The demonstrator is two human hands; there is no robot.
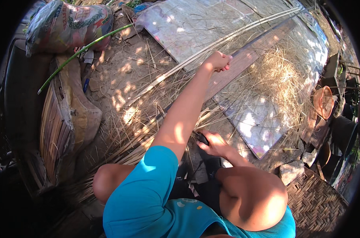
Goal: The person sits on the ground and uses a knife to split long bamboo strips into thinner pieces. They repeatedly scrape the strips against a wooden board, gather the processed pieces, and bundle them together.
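Apparently squatting for steadiness, gripping a small dark object (203, 138) in the curled right hand (215, 143), low beside the bent knee (253, 194); beyond, reaching out with the left hand (219, 62) balled up, perhaps stretched to span the pale strips (162, 79) and brown plank (249, 55), cannot tell whether pinching anything. Farther, heaped straw (281, 73) over a pale sheet (188, 27), likely hampering rightward reach; off left, a green stalk (82, 49) by a bulging sack (72, 25), clear of both hands
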